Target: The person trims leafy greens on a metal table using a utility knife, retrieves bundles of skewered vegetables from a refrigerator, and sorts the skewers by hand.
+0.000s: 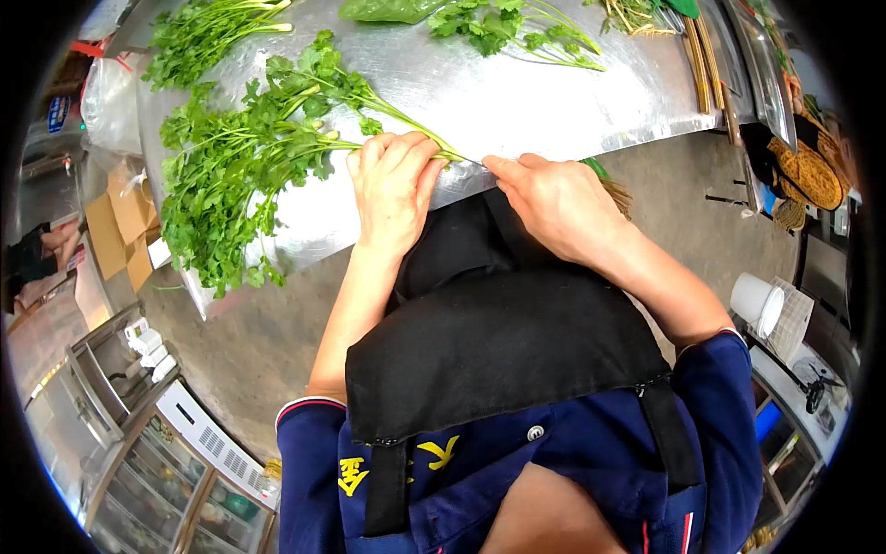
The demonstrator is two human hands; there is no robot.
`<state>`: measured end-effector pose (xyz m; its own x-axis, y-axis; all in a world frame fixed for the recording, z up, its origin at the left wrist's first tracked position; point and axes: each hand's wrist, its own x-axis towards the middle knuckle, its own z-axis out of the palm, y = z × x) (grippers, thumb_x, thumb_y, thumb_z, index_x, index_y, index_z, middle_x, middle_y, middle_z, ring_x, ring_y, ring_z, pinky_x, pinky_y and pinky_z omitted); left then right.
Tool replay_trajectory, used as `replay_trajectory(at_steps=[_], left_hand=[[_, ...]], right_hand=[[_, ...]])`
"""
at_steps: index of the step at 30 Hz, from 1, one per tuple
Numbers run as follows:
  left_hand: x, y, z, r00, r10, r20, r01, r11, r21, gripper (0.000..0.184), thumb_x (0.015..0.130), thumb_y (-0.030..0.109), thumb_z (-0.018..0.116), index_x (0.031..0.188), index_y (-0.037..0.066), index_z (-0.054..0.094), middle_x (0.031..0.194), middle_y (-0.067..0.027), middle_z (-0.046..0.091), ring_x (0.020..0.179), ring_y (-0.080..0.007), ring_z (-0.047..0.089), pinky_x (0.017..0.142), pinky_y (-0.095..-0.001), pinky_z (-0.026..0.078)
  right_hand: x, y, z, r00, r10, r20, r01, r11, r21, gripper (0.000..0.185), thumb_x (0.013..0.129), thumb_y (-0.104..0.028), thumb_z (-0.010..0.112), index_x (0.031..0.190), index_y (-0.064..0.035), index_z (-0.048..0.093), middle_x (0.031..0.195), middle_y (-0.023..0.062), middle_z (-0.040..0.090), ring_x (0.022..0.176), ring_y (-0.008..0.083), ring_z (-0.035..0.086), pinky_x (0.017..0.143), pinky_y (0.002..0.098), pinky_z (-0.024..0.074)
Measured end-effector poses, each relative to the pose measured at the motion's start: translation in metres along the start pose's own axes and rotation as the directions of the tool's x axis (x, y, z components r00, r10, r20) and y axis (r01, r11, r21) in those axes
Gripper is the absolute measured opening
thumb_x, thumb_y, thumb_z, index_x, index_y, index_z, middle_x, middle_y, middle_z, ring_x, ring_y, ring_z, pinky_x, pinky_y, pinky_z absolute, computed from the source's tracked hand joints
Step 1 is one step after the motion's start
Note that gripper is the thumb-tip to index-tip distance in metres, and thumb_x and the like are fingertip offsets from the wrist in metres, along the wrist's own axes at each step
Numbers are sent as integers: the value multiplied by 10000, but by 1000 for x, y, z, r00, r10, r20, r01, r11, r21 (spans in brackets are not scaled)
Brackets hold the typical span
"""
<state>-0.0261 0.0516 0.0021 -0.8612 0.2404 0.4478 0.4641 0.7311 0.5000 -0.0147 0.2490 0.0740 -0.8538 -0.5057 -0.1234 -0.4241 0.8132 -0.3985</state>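
My left hand is closed round a few cilantro stems near their cut-looking lower ends, at the front edge of the metal table. Their leaves lie out to the upper left. My right hand is closed close by on what looks like a small knife; only a thin dark blade shows, touching the stem ends, and the handle is hidden in the fist. Left of my left hand lies a large heap of cilantro, its leaves hanging over the table edge.
At the back lie another cilantro bunch, loose sprigs, a green bag and root trimmings. Wooden sticks sit at the right edge. A cardboard box stands left, a white bucket right.
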Motion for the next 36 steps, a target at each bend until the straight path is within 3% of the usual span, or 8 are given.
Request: replay_trajectory(at_steps=[10, 19, 22, 25, 26, 29, 33, 36], left_hand=[[-1, -1, 2, 1000, -3, -3, 3, 1000, -1, 214, 679, 135, 699, 872, 94, 618, 938, 4, 607, 888, -201, 510, 785, -344, 330], [-3, -3, 5, 1000, -20, -8, 20, 1000, -1, 210, 665, 134, 714, 845, 94, 614, 925, -1, 616, 879, -201, 522, 780, -337, 331], [-2, -3, 3, 1000, -22, -15, 22, 1000, 1, 208, 662, 134, 717, 840, 97, 615, 926, -1, 620, 881, -202, 523, 779, -338, 330], [-4, -3, 1, 1000, -5, 29, 5, 1000, 5, 237, 678, 139, 703, 887, 86, 603, 988, -21, 602, 931, -221, 511, 813, -359, 326], [-4, -2, -1, 999, 5, 49, -5, 1000, 10, 252, 685, 140, 697, 910, 81, 598, 1017, -30, 594, 955, -230, 505, 830, -368, 325], [-7, 5, -9, 997, 3, 74, -5, 1000, 19, 315, 681, 143, 698, 966, 74, 584, 1096, -63, 561, 1028, -262, 477, 877, -391, 315], [-16, 10, -13, 996, -17, 82, 13, 999, 47, 408, 656, 150, 715, 1029, 73, 571, 1177, -94, 509, 1080, -287, 446, 904, -410, 312], [-23, 10, -17, 997, -53, 56, 49, 996, 70, 432, 651, 180, 730, 1044, 91, 574, 1180, -92, 504, 1088, -291, 447, 916, -406, 312]], right_hand=[[13, -13, -11, 989, -30, 148, 63, 972, -228, 303, 738, -55, 536, 1032, 20, 525, 758, 171, 610, 665, 294, 632, 579, 371, 513], [17, -8, -8, 977, -40, 210, 89, 969, -229, 246, 755, -74, 535, 983, 18, 534, 725, 173, 608, 665, 296, 629, 584, 373, 513], [-2, 2, -18, 976, -4, 217, 55, 971, -231, 332, 762, -71, 530, 1091, -26, 544, 749, 166, 597, 631, 320, 608, 579, 392, 497], [-21, 20, -26, 984, -12, 178, 42, 985, -165, 221, 794, -117, 530, 996, -39, 575, 726, 162, 619, 685, 314, 625, 609, 404, 501], [-22, 24, -26, 999, 39, 17, -39, 999, 9, 232, 787, -193, 580, 979, -65, 598, 730, 151, 626, 698, 311, 623, 624, 411, 490], [-5, 13, -40, 967, 253, -19, -248, 957, 151, 281, 746, -264, 638, 942, -63, 613, 737, 148, 633, 702, 308, 621, 630, 405, 485], [37, 14, 18, 960, 104, -261, -33, 964, 264, 294, 709, -262, 679, 889, -36, 627, 706, 129, 614, 660, 292, 612, 597, 378, 463], [62, 9, 31, 973, 35, -228, 6, 984, 179, 233, 710, -236, 638, 844, -46, 642, 708, 127, 630, 704, 315, 613, 641, 412, 480]])
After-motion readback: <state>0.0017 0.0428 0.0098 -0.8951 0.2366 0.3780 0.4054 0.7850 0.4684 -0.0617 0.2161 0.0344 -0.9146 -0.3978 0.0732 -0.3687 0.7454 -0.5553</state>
